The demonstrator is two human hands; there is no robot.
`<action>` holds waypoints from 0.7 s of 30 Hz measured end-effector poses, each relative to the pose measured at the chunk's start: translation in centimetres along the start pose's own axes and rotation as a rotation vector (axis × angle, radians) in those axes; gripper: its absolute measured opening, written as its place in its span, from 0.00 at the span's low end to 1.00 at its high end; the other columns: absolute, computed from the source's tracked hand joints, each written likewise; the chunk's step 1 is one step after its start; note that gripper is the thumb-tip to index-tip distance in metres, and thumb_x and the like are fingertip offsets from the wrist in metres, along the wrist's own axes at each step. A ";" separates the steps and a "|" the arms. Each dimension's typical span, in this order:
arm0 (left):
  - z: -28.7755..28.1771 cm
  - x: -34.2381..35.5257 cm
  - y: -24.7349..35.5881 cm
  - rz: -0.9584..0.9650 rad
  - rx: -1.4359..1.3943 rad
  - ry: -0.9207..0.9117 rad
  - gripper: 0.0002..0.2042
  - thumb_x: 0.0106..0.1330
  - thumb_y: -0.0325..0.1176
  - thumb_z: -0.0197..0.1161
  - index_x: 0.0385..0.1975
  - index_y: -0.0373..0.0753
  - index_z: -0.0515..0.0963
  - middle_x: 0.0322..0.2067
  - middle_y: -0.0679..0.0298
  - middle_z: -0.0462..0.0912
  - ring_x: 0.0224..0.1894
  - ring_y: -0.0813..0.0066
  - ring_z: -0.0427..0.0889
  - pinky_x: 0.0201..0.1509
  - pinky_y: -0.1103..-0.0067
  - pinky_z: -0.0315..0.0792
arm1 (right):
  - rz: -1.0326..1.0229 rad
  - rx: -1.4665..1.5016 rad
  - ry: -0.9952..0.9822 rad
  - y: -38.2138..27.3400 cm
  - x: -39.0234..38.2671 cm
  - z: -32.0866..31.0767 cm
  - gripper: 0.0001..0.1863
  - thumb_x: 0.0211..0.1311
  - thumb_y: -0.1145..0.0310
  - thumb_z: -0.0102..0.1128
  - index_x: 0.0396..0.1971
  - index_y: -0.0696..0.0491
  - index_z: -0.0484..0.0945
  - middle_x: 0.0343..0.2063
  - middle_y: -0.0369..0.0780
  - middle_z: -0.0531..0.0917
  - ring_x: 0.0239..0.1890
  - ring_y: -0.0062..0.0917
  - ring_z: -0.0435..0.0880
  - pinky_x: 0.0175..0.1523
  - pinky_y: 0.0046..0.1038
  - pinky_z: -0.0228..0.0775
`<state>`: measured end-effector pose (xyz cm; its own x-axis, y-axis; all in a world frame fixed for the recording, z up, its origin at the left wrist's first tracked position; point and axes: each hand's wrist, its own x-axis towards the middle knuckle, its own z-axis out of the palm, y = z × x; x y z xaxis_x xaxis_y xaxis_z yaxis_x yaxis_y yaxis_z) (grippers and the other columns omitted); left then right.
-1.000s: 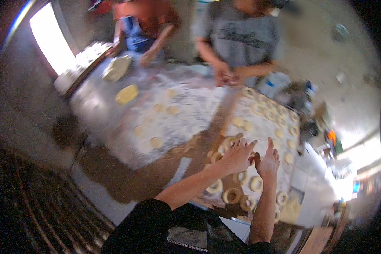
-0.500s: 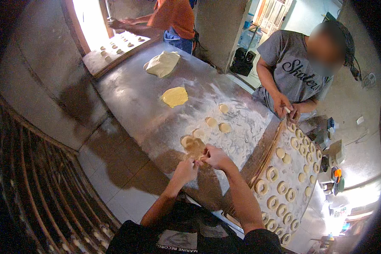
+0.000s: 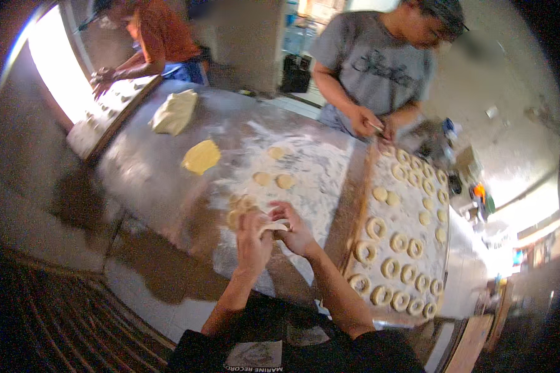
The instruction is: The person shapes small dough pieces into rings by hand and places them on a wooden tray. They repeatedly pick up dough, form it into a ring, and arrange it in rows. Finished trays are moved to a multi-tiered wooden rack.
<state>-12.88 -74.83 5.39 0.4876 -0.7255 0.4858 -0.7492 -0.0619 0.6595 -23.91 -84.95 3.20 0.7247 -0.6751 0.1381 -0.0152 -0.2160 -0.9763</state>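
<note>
My left hand (image 3: 253, 242) and my right hand (image 3: 297, 231) are close together above the near side of the metal table. Between them is a pale, curved piece of dough (image 3: 275, 226), gripped by the left fingers and by the right thumb and fingers. My hands partly cover it, so its full shape is hidden. Just beyond the left hand, dough discs (image 3: 242, 202) lie bunched on the floured surface. Farther off lie a few separate dough discs (image 3: 285, 181), a flat yellow slab (image 3: 202, 156) and a large pale lump of dough (image 3: 175, 112).
To the right, a floured board (image 3: 379, 214) carries several dough rings (image 3: 399, 242) and discs. A co-worker in grey (image 3: 379, 68) handles something small at its far end. Another in orange (image 3: 158, 37) works over a board of dough pieces (image 3: 109, 112) at far left.
My view has swung to the right. My hands have lifted the dough piece off the table, and the right fingers have spread wider around it. The co-worker in orange now leans over the far board.
</note>
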 end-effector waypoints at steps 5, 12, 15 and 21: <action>6.1 -1.5 -0.4 -0.179 -0.454 -0.029 0.23 0.61 0.22 0.60 0.57 0.33 0.66 0.56 0.55 0.66 0.53 0.60 0.74 0.59 0.70 0.71 | 0.205 0.240 0.084 -2.5 -2.3 -4.6 0.16 0.70 0.59 0.54 0.50 0.52 0.71 0.30 0.35 0.76 0.36 0.20 0.77 0.44 0.30 0.73; 11.4 -3.6 8.4 -0.082 -0.718 -0.156 0.21 0.75 0.42 0.49 0.60 0.35 0.61 0.43 0.56 0.73 0.38 0.67 0.79 0.40 0.69 0.76 | 0.098 1.027 0.110 -5.3 -8.1 -12.1 0.25 0.75 0.46 0.40 0.54 0.53 0.67 0.25 0.35 0.78 0.26 0.19 0.77 0.31 0.22 0.68; 12.5 -2.1 14.0 -0.056 -0.395 -0.400 0.18 0.76 0.43 0.48 0.55 0.37 0.66 0.28 0.57 0.78 0.29 0.65 0.81 0.31 0.70 0.74 | -0.268 0.074 0.326 -6.2 -10.0 -16.3 0.30 0.74 0.40 0.38 0.55 0.53 0.67 0.37 0.41 0.83 0.34 0.25 0.83 0.39 0.23 0.72; 18.5 -4.8 24.6 0.091 -0.558 -0.344 0.06 0.72 0.31 0.56 0.45 0.41 0.70 0.23 0.58 0.79 0.24 0.60 0.83 0.27 0.69 0.73 | -0.072 0.132 0.354 -7.1 -19.2 -24.6 0.26 0.71 0.49 0.50 0.56 0.55 0.64 0.41 0.44 0.82 0.38 0.26 0.84 0.49 0.28 0.74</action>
<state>-41.94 -85.51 8.63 0.1927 -0.8944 0.4035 -0.3912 0.3071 0.8676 -54.68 -87.83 11.55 0.4377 -0.8683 0.2334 0.1321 -0.1947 -0.9719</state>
